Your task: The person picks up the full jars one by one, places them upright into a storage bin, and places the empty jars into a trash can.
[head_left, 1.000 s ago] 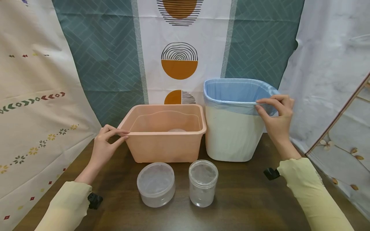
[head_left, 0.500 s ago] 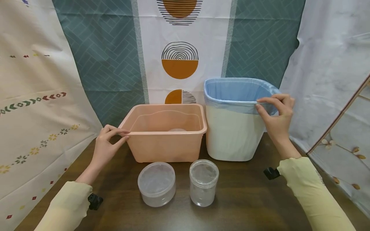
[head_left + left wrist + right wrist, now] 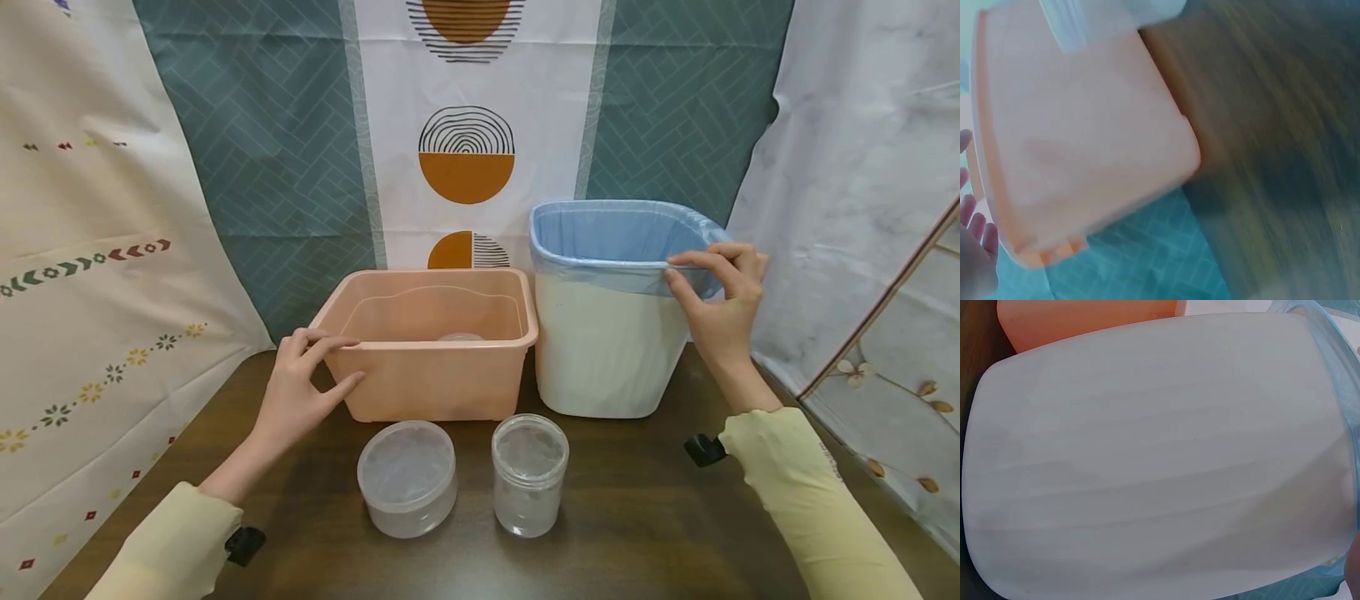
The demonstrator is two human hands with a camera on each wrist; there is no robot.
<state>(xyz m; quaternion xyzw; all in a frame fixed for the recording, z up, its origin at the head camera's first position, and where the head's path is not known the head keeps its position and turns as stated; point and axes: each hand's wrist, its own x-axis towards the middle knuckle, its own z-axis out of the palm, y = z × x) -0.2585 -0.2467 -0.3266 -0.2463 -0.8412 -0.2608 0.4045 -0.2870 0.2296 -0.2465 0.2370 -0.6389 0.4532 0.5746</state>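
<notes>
In the head view my left hand point(image 3: 300, 387) is at the near left corner of a peach plastic basin point(image 3: 431, 382), its fingers over the rim and its thumb spread away from the wall. My right hand point(image 3: 723, 304) pinches the near right rim of a white trash can point(image 3: 603, 346), where a blue bin liner point(image 3: 600, 279) folds over the edge. The left wrist view has the basin's wall point(image 3: 1085, 125) with several fingertips point(image 3: 967, 209) along its rim. The trash can's side point(image 3: 1160, 456) fills the right wrist view.
A wide, low clear round container point(image 3: 407, 479) and a taller clear jar point(image 3: 528, 475) stand in front on the dark wooden table point(image 3: 630, 508). Inside the basin, part of a clear round item point(image 3: 460, 337) shows. Patterned cloths point(image 3: 480, 83) hang behind and at both sides.
My left hand has let go of the basin's rim: its thumb has come away downward and the hand has shifted slightly right. The right hand keeps its pinch on the trash can.
</notes>
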